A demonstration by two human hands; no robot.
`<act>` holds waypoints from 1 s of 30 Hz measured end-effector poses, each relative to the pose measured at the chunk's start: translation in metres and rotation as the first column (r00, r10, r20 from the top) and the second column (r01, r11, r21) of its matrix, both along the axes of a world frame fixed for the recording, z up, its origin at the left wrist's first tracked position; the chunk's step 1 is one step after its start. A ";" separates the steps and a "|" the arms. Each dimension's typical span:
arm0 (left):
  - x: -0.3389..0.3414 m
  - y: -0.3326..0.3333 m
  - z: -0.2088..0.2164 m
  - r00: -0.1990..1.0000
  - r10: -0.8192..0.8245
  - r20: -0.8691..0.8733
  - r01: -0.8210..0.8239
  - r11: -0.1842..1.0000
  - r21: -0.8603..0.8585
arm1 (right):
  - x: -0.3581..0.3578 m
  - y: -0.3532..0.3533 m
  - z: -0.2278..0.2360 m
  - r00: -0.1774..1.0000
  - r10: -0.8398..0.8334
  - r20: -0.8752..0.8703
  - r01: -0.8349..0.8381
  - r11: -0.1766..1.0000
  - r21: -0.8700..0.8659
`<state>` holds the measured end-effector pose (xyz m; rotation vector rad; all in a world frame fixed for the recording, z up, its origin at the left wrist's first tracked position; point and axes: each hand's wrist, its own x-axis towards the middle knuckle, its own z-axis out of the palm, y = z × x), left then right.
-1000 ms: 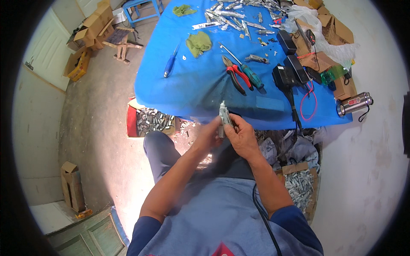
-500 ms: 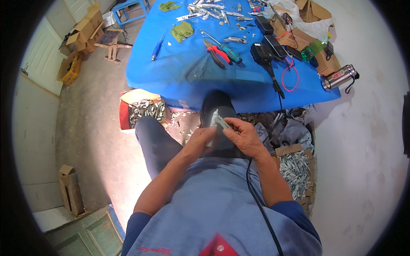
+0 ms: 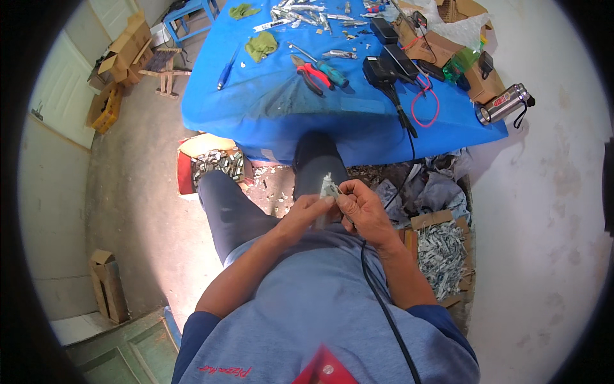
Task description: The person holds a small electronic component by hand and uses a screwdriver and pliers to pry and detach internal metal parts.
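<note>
Above my right thigh, my left hand (image 3: 303, 212) grips a pale, whitish-grey flat piece (image 3: 329, 187) between thumb and fingers, its ragged top end pointing up. My right hand (image 3: 363, 210) is closed close beside it, thumb and forefinger pinched at the piece's right side. A thin edge shows at those fingertips, but what it belongs to is too small and covered to name. The two hands nearly touch.
On the blue-covered table (image 3: 256, 121) lie red-handled pliers (image 3: 312, 75), a teal-handled screwdriver (image 3: 332, 74), a blue screwdriver (image 3: 224, 75), green cloths, black adapters and a steel flask (image 3: 504, 104). Boxes of small metal parts (image 3: 217, 168) and pale scraps (image 3: 441, 259) flank my legs. A black cable crosses my lap.
The piece has turned more upright and the hands have drawn closer together. A thin grey strip that slanted out from my right fingers is now mostly hidden. The whole view has shifted slightly.
</note>
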<state>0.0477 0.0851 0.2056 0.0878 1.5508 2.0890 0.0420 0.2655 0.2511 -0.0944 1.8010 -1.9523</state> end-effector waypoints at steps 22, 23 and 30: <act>0.006 0.005 0.008 0.986 -0.165 0.026 0.165 0.986 -0.036 | 0.006 0.030 -0.006 0.986 -0.008 -0.169 0.043 0.979 0.201; 0.006 0.008 0.009 0.987 -0.156 0.031 0.158 0.986 -0.049 | 0.006 0.028 -0.006 0.989 0.011 -0.148 0.024 0.972 0.234; 0.008 0.007 0.010 0.993 -0.106 0.049 0.109 0.993 -0.051 | 0.004 0.017 -0.014 0.997 0.022 -0.072 -0.014 0.994 0.111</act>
